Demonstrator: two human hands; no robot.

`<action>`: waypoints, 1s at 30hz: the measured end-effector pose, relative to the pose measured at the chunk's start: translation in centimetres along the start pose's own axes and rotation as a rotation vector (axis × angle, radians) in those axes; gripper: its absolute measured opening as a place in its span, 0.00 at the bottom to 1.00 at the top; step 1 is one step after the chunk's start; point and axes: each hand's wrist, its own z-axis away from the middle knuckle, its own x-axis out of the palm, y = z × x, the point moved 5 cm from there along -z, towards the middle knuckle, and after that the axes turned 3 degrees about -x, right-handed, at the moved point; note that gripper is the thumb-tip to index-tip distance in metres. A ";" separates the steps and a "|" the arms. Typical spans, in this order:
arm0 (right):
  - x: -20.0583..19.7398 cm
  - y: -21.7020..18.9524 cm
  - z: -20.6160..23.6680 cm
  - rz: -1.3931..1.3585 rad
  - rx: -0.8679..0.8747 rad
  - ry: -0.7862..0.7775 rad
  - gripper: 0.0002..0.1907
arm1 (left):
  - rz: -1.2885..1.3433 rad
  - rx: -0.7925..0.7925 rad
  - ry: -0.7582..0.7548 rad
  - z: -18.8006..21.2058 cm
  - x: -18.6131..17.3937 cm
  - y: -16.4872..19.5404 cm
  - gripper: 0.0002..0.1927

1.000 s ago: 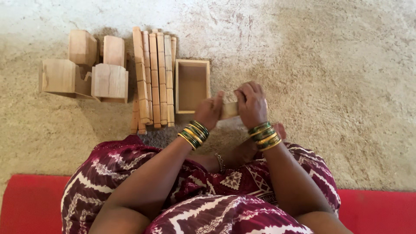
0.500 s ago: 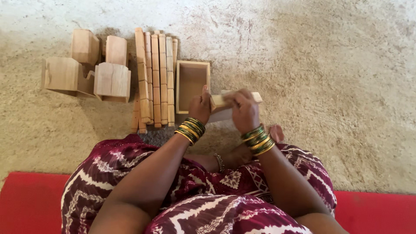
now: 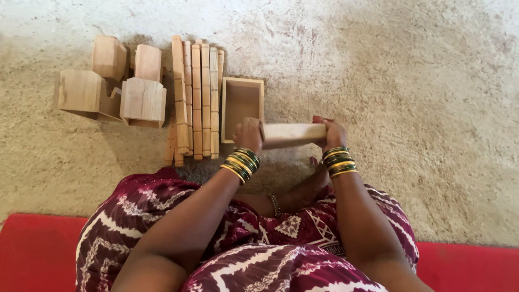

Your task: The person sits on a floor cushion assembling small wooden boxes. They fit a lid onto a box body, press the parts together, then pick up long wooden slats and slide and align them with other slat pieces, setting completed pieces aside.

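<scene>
- Sitting at the near edge of the sandy floor (image 3: 432, 108), the person has a red mat (image 3: 32, 254) beneath them and a maroon patterned garment (image 3: 259, 254) over the lap.
- Both wrists carry green and gold bangles (image 3: 242, 162).
- Left hand (image 3: 248, 134) and right hand (image 3: 331, 133) each close around one end of a pale wooden block (image 3: 292, 135), fingers pressed on it, holding it level above the floor.
- Half a second ago the hands sat close together over the block; now they are spread apart and its whole length shows.
- Just beyond the left hand lies an open wooden box (image 3: 241, 105).
- Beside the box, wooden slats (image 3: 197, 97) lie in a row.
- Farther left, chunky wooden blocks (image 3: 116, 81) cluster together.
</scene>
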 end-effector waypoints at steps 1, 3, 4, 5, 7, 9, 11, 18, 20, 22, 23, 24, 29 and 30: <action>0.0 -0.5 0.1 -0.008 -0.043 -0.024 0.12 | 0.146 -0.028 0.038 0.2 -0.1 0.2 0.11; -0.5 -1.7 0.4 -0.096 -0.147 -0.054 0.10 | 0.437 -0.093 0.109 0.9 -0.8 0.9 0.10; -0.8 -2.3 0.5 -0.176 -0.209 -0.061 0.09 | 0.548 -0.101 0.192 1.4 -1.5 1.2 0.16; -1.1 -2.8 0.6 -0.256 -0.271 -0.070 0.09 | 0.658 -0.109 0.278 1.8 -2.2 1.6 0.23; -1.4 -3.3 0.8 -0.268 -0.352 -0.095 0.08 | 0.878 -0.209 0.357 2.3 -3.2 1.3 0.35; -1.4 -3.2 0.6 -0.299 -0.399 -0.117 0.07 | 1.094 -0.398 0.332 2.3 -3.3 0.5 0.44; -1.2 -2.8 0.1 -0.345 -0.400 -0.129 0.08 | 1.422 -0.647 0.123 1.9 -2.1 -0.2 0.48; -2.0 -3.6 -0.6 0.253 -0.417 0.123 0.10 | 1.428 -0.032 -0.021 -0.7 -4.1 -0.1 0.45; -1.3 -3.8 0.3 0.766 -0.516 0.224 0.09 | 1.335 -0.003 0.012 -0.3 -4.1 -0.2 0.42; 0.4 -3.1 1.1 0.973 -0.625 0.177 0.10 | 1.240 0.057 0.038 0.1 -4.2 0.1 0.39; 1.3 -2.5 1.6 1.078 -0.678 0.149 0.10 | 1.191 0.102 0.047 0.3 -4.2 0.4 0.37; 2.0 -1.6 1.8 1.125 -0.678 0.117 0.11 | 1.141 0.149 0.057 0.4 -4.2 0.6 0.36; 4.8 1.4 3.3 1.189 -0.759 -0.030 0.10 | 1.158 0.090 -0.019 -0.2 -3.1 0.9 0.29; 5.1 1.8 3.5 1.146 -0.754 -0.059 0.10 | 1.156 0.086 -0.034 -0.4 -2.9 0.9 0.28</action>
